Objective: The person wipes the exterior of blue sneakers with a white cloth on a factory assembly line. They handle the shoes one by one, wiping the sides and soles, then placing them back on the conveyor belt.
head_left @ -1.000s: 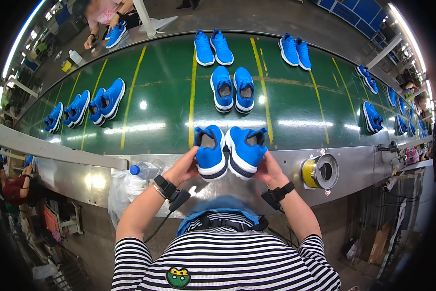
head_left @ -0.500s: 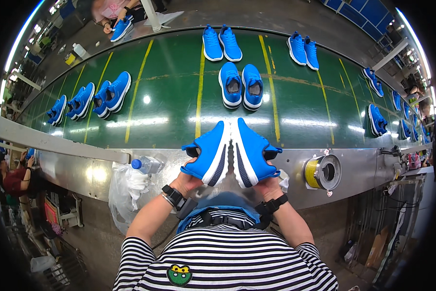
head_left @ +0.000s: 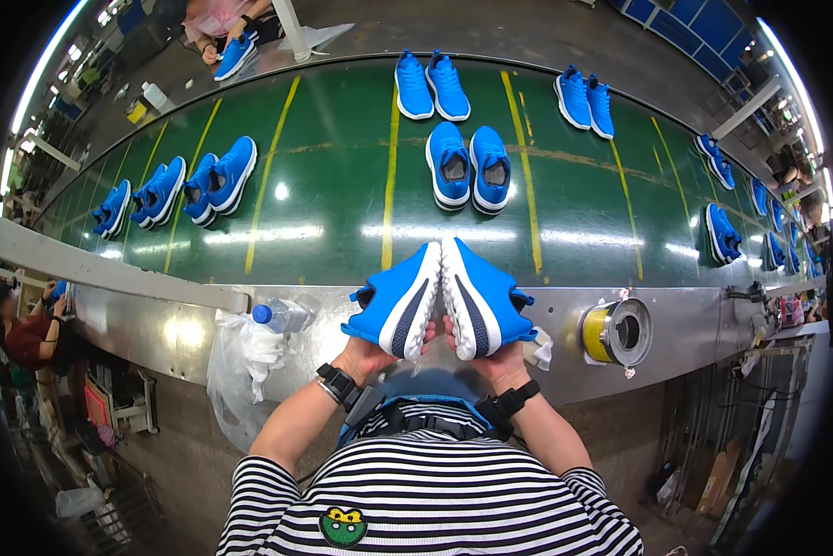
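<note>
The head camera looked down on a person in a black-and-white striped shirt who held a pair of bright blue knit sneakers with white soles up above the near metal edge of a wide green conveyor belt. The left hand was closed around the heel end of the left blue sneaker, and the right hand gripped the heel end of the right blue sneaker; both shoes were tilted up with their toes pointing away and their white soles turned inward, almost touching each other. Each wrist carried a black band. On the belt just beyond the held pair stood another pair of blue sneakers, upright with openings showing, and further pairs lay spread over the green surface between yellow lines. To the left, against the metal edge, lay a clear plastic bottle with a blue cap above a crumpled transparent plastic bag. To the right, a roll of yellow tape on a round holder was fixed to the frame. At the far side of the belt, another person's hands were on a blue shoe.
</note>
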`<state>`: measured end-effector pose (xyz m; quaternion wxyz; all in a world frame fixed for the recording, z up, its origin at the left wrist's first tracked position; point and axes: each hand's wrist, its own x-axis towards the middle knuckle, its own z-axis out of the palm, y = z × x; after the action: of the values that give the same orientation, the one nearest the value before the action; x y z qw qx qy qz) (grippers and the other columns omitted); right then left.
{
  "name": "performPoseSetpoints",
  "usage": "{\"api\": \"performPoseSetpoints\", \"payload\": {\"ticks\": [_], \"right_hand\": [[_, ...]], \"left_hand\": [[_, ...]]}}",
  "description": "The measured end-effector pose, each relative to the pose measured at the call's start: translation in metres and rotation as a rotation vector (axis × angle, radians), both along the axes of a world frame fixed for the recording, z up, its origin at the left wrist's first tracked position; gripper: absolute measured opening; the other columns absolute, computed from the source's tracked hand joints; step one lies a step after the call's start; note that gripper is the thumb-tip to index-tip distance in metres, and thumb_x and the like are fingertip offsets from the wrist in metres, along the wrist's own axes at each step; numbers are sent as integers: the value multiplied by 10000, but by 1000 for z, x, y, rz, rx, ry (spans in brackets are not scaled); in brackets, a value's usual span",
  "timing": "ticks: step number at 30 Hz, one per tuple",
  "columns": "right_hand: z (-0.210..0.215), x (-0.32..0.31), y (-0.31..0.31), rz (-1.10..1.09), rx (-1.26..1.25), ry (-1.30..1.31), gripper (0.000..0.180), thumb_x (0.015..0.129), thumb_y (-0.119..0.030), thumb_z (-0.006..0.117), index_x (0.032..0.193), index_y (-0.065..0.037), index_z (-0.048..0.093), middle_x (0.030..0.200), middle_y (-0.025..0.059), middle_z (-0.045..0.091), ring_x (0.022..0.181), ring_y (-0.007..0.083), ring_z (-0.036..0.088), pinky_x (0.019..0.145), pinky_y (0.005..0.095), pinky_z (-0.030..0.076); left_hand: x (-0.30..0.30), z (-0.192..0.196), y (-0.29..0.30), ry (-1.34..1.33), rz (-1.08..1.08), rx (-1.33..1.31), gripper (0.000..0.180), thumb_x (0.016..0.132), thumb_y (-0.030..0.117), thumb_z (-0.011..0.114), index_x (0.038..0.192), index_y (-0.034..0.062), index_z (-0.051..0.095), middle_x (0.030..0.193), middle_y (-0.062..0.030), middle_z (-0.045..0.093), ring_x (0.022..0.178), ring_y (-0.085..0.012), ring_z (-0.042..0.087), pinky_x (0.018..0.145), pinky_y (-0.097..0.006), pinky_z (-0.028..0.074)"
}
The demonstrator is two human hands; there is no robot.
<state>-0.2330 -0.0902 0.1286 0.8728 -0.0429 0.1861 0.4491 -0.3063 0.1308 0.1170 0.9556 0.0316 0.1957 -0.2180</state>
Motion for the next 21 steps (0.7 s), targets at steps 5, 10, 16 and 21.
{"api": "performPoseSetpoints", "payload": {"ticks": [5,10,16,21], "right_hand": [[-4,-2,-1,44,47,-61,692,811,-474,477,1302,-3,354,1226,248,451,1093,399,480,910,512,406],[-45,-4,-12,-16,-80,-78,648,858,-404,474,1323,14,305,1240,271,429,1082,384,493,896,490,425],[-51,-10,-9,164,-858,-650,425,863,-147,465,1266,-28,408,1201,139,517,1081,241,529,962,381,388],[-46,-32,6,170,-1791,-1648,562,733,-56,544,1263,25,374,1122,233,495,1035,356,487,907,372,389]], "left_hand": [[-4,4,5,-1,-36,-35,612,893,432,381,1301,-23,351,1248,-276,432,1128,-388,469,954,-491,384],[-11,-24,14,-61,-58,257,642,894,445,380,1338,-10,290,1287,-256,400,1153,-360,456,963,-498,374],[-18,-24,7,-145,-303,1388,632,777,111,485,1343,-5,229,1178,-217,503,1050,-312,520,915,-351,400],[-40,-69,12,-270,-419,1743,834,809,185,517,1354,-71,-61,1254,-349,372,1143,-426,439,959,-375,358]]}}
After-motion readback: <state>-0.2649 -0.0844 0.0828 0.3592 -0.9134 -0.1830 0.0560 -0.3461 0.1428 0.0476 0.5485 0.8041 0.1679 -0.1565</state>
